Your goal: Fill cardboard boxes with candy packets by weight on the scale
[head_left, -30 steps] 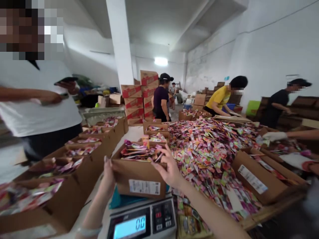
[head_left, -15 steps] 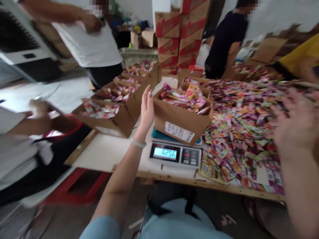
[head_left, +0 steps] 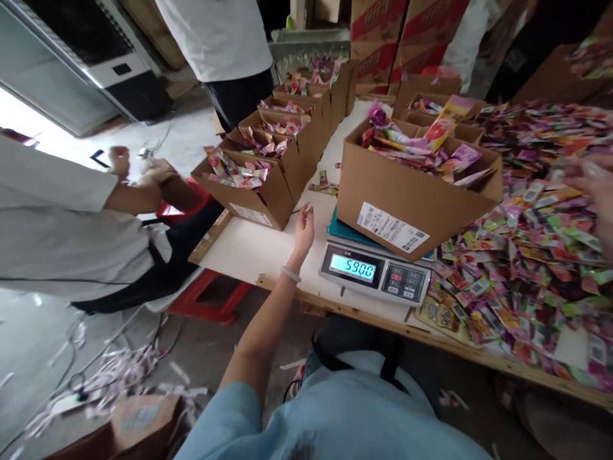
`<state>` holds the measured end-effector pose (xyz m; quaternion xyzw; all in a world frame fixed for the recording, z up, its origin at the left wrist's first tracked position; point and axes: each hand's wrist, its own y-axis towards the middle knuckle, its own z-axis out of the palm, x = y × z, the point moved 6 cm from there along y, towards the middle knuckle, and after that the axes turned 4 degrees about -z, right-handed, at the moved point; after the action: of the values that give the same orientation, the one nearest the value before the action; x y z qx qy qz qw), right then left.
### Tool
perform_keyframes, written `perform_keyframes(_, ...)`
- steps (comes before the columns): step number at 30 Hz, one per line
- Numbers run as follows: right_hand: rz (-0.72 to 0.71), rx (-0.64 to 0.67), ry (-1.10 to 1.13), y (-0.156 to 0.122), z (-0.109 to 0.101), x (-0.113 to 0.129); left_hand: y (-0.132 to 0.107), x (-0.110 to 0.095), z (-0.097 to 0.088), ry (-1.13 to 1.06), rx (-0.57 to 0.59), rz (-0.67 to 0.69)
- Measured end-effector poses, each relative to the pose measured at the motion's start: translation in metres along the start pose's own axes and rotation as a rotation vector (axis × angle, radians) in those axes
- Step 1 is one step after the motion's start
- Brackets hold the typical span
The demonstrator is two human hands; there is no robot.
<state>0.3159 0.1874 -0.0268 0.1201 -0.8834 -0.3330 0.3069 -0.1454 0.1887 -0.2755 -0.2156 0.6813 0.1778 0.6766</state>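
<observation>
One carton (head_left: 416, 191) of packets (head_left: 431, 147) is sitting askew on one scale (head_left: 376, 275), which is apparently bearing its weight, leaving the left hand (head_left: 304, 229) empty beside it, fingers loosely curled. The right hand (head_left: 597, 191) is blurring over the packet heap (head_left: 522, 275); its grip is unclear. At least four filled cartons (head_left: 275, 199) are lining the bench (head_left: 239, 252).

Right of the left fingers (head_left: 303, 220), the box (head_left: 407, 191) is matt brown cardboard; its white label (head_left: 393, 227) looks like smooth paper. Beneath it, also right of the fingers, the scale (head_left: 380, 273) has a smooth grey plastic housing. Farther right of them, the sachets (head_left: 517, 275) are glossy, crinkled film. The tabletop (head_left: 234, 246) beside the fingers is smooth and white, its edging (head_left: 359, 313) rough wood. Behind the fingertips, the small bracelet (head_left: 290, 275) seems smooth, perhaps plastic.
</observation>
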Motion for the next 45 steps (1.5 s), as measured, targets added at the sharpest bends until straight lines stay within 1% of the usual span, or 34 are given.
perform_keyframes(1,-0.021,0.02,0.124,0.018,0.001,0.011,-0.001,-0.013,0.002,-0.008,0.022,0.041)
perform_keyframes(2,-0.061,0.056,0.248,0.036,0.005,0.026,-0.001,-0.033,0.005,-0.019,0.052,0.108)
perform_keyframes(3,-0.119,0.121,0.339,0.055,0.012,0.045,-0.002,-0.058,0.009,-0.034,0.086,0.191)
perform_keyframes(4,-0.193,0.222,0.367,0.071,0.025,0.067,-0.002,-0.086,0.015,-0.049,0.122,0.279)
perform_keyframes(5,-0.272,0.355,0.32,0.082,0.043,0.088,-0.004,-0.115,0.021,-0.059,0.157,0.372)
perform_keyframes(6,-0.349,0.507,0.229,0.089,0.064,0.108,-0.006,-0.144,0.029,-0.063,0.188,0.466)
perform_keyframes(7,-0.418,0.654,0.112,0.091,0.087,0.124,-0.009,-0.171,0.037,-0.062,0.214,0.559)
perform_keyframes(8,-0.479,0.772,-0.007,0.091,0.109,0.135,-0.012,-0.194,0.046,-0.054,0.236,0.645)
perform_keyframes(9,-0.535,0.855,-0.106,0.088,0.127,0.144,-0.015,-0.212,0.055,-0.038,0.255,0.719)
perform_keyframes(10,-0.586,0.906,-0.172,0.085,0.142,0.15,-0.018,-0.225,0.063,-0.013,0.275,0.775)
perform_keyframes(11,-0.63,0.938,-0.199,0.082,0.152,0.154,-0.02,-0.233,0.071,0.017,0.295,0.812)
perform_keyframes(13,-0.685,0.983,-0.157,0.075,0.161,0.158,-0.021,-0.238,0.082,0.077,0.332,0.836)
perform_keyframes(15,-0.679,0.994,-0.099,0.071,0.16,0.157,-0.021,-0.236,0.086,0.112,0.354,0.833)
perform_keyframes(17,-0.647,0.96,-0.102,0.072,0.155,0.155,-0.02,-0.232,0.086,0.113,0.368,0.824)
perform_keyframes(19,-0.654,0.94,-0.099,0.074,0.149,0.154,-0.019,-0.23,0.085,0.1,0.394,0.817)
perform_keyframes(21,-0.673,0.91,-0.033,0.078,0.143,0.154,-0.018,-0.229,0.086,0.086,0.415,0.82)
perform_keyframes(23,-0.671,0.866,0.012,0.084,0.141,0.149,-0.015,-0.228,0.087,0.077,0.41,0.83)
perform_keyframes(25,-0.672,0.871,-0.018,0.084,0.147,0.142,-0.01,-0.228,0.089,0.072,0.392,0.847)
perform_keyframes(27,-0.7,0.921,-0.066,0.078,0.158,0.137,-0.005,-0.226,0.091,0.073,0.388,0.863)
perform_keyframes(29,-0.711,0.939,-0.092,0.075,0.167,0.137,-0.001,-0.225,0.094,0.077,0.396,0.867)
perform_keyframes(31,-0.682,0.942,-0.12,0.078,0.171,0.137,0.001,-0.225,0.094,0.081,0.406,0.862)
perform_keyframes(33,-0.644,0.928,-0.106,0.086,0.169,0.136,0.003,-0.226,0.095,0.09,0.422,0.861)
perform_keyframes(35,-0.632,0.875,-0.035,0.093,0.162,0.135,0.004,-0.226,0.094,0.105,0.432,0.866)
perform_keyframes(37,-0.632,0.835,0.02,0.095,0.156,0.132,0.005,-0.226,0.094,0.116,0.432,0.879)
perform_keyframes(39,-0.627,0.857,0.013,0.089,0.157,0.131,0.006,-0.225,0.095,0.119,0.427,0.886)
perform_keyframes(41,-0.597,0.905,-0.05,0.081,0.162,0.132,0.006,-0.224,0.095,0.12,0.428,0.874)
perform_keyframes(43,-0.571,0.956,-0.106,0.076,0.165,0.137,0.005,-0.224,0.096,0.117,0.441,0.857)
perform_keyframes(45,-0.56,0.991,-0.145,0.077,0.166,0.143,0.002,-0.225,0.095,0.114,0.458,0.854)
